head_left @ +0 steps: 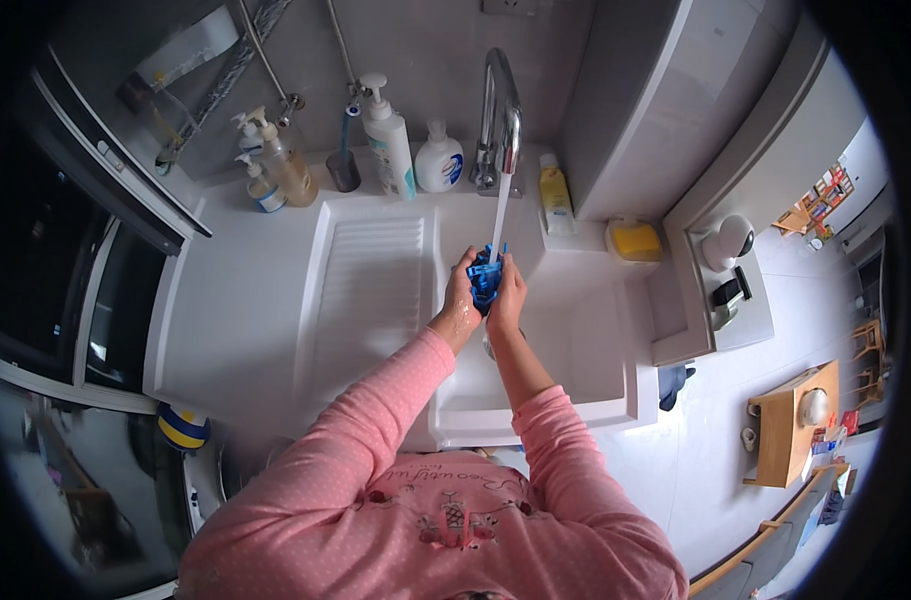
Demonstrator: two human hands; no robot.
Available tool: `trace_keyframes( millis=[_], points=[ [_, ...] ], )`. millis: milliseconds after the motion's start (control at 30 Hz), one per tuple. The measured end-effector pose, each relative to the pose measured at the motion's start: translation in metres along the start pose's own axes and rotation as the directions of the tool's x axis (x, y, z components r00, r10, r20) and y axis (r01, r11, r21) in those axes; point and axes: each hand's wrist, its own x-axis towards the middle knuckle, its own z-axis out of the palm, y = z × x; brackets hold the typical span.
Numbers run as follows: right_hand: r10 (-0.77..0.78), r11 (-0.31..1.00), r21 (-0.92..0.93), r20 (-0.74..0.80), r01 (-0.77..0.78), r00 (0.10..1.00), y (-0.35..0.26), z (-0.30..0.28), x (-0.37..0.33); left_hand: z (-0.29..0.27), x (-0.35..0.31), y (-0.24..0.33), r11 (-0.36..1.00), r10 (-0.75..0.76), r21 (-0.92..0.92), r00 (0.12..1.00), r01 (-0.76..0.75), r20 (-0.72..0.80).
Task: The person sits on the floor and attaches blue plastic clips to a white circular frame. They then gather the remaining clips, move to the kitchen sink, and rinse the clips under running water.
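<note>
Cupped together over the white sink [586, 385], my left hand [460, 298] and my right hand [510, 292] hold a bunch of small blue plastic pieces [485, 278] between them. Their exact kind is too small to make out. From the chrome faucet [502, 100] a stream of water [500, 215] falls onto the pieces. Wet spots shine on my left wrist. The fingers of both hands curl round the pieces, and the undersides of the hands are hidden.
Left of the basin lies a ribbed washboard [366, 270]. Along the back ledge stand a tall white pump bottle [389, 145], a rounded white bottle [439, 163], a cup [344, 172] with a toothbrush, and a yellow tube [555, 195]. A yellow soap [633, 241] sits at the right corner.
</note>
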Motion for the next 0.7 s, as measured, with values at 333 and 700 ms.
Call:
trace_keyframes(
  millis=[333, 700],
  points=[
    [-0.049, 0.973, -0.226, -0.058, 0.035, 0.997, -0.02, -0.005, 0.008, 0.009, -0.017, -0.022, 0.985, 0.169, 0.002, 0.98, -0.17, 0.104],
    [-0.185, 0.97, -0.153, 0.04, 0.189, 0.982, -0.02, -0.009, 0.007, 0.008, 0.019, -0.023, 0.993, 0.104, -0.069, 0.979, -0.093, 0.175]
  ],
)
